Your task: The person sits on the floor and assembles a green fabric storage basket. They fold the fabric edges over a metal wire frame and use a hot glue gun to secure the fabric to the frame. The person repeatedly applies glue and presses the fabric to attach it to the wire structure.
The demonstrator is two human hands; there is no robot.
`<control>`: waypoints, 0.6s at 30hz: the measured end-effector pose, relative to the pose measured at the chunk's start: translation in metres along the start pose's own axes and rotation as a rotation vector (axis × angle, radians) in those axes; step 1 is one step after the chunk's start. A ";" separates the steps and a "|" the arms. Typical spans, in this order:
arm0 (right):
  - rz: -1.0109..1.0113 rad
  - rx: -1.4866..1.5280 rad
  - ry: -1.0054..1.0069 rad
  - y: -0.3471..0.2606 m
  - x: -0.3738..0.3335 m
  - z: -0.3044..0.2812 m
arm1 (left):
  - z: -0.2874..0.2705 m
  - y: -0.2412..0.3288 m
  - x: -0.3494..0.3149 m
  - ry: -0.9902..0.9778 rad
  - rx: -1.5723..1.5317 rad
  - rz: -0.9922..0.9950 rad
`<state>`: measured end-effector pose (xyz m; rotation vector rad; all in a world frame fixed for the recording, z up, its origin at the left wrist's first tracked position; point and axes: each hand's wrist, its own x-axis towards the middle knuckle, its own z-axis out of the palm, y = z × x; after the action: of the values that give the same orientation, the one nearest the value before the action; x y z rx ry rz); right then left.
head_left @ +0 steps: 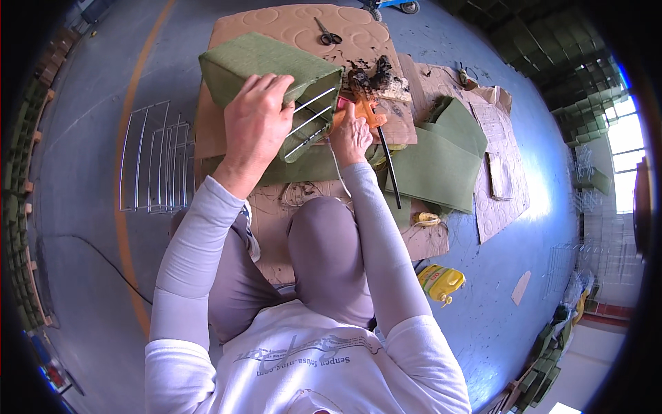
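Note:
With its fingers closed over the edge, my left hand (258, 117) grips a green felt box (265, 58) that lies tilted on its side. Its opening faces right and toward me, showing metal wires (310, 121) of a frame inside. My right hand (352, 134) is wrapped round an orange hot glue gun (371, 114), close beside that opening. A long black glue stick (389, 165) sticks out of the gun toward me, and a white cord (338, 167) hangs by my right wrist. The gun's tip is hidden behind the hand and box.
Scissors (328, 33) lie on the cardboard (241, 24) behind the box, near blackened glue lumps (372, 72). Green felt sheets (434, 162) are at the right. A wire rack (155, 162) stands on the floor at left; a yellow jug (441, 281) lies at right.

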<state>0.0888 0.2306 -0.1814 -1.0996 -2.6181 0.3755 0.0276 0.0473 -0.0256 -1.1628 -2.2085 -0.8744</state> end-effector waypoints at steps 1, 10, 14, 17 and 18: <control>0.064 0.079 0.032 0.000 0.000 0.000 | 0.001 -0.001 -0.001 0.000 -0.004 -0.002; 0.407 0.257 0.015 0.001 0.023 -0.010 | -0.004 -0.007 -0.002 0.033 -0.005 -0.018; 0.479 0.358 0.077 0.001 0.028 0.001 | -0.004 -0.010 -0.001 0.071 -0.013 -0.017; 0.536 0.665 0.329 0.030 0.023 0.012 | -0.004 -0.008 -0.001 0.062 -0.029 -0.041; 0.538 0.762 0.363 0.033 0.018 0.008 | -0.006 -0.012 -0.003 0.073 -0.014 -0.041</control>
<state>0.0953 0.2649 -0.1967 -1.3743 -1.5918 1.0557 0.0198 0.0361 -0.0271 -1.0777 -2.1781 -0.9352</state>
